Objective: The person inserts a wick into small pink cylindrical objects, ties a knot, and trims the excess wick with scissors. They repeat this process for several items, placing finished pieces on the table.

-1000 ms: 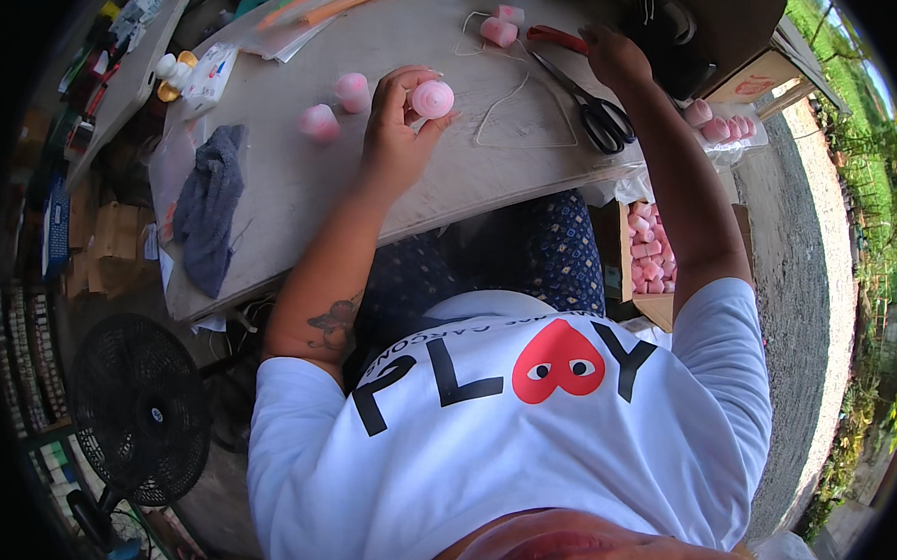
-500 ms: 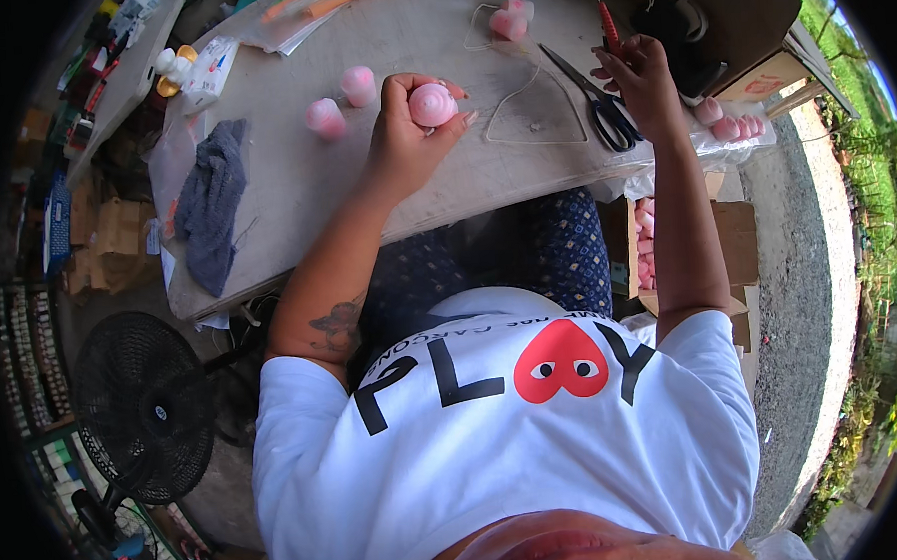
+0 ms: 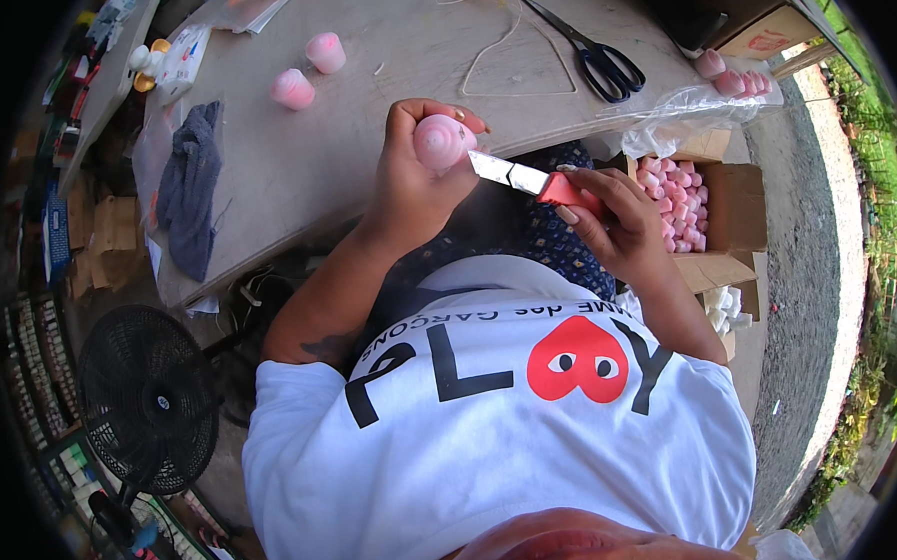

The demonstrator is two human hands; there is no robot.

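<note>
Head view shows my left hand [image 3: 414,186] closed around a pink spool [image 3: 443,142], held up just off the counter's [image 3: 362,134] near edge, over my lap. My right hand [image 3: 616,223] grips a red-handled knife [image 3: 529,179], fingers [image 3: 578,214] wrapped shut on the handle, and the blade tip touches the spool's side. I judge I am at the cutting or trimming step on this spool. The stroke calls for a steady grip and the blade angled away from my left thumb, which sits close to the edge.

Two more pink spools [image 3: 307,72] stand toward the counter's far left corner, well apart from my hands. A dark cloth [image 3: 190,196] lies along the left edge. Scissors [image 3: 591,52] and a loop of string [image 3: 514,62] lie near the far right. A carton [image 3: 726,213] of pink spools sits just off the right edge, and a fan [image 3: 148,398] stands on the floor to my left. Nothing blocks the blade.
</note>
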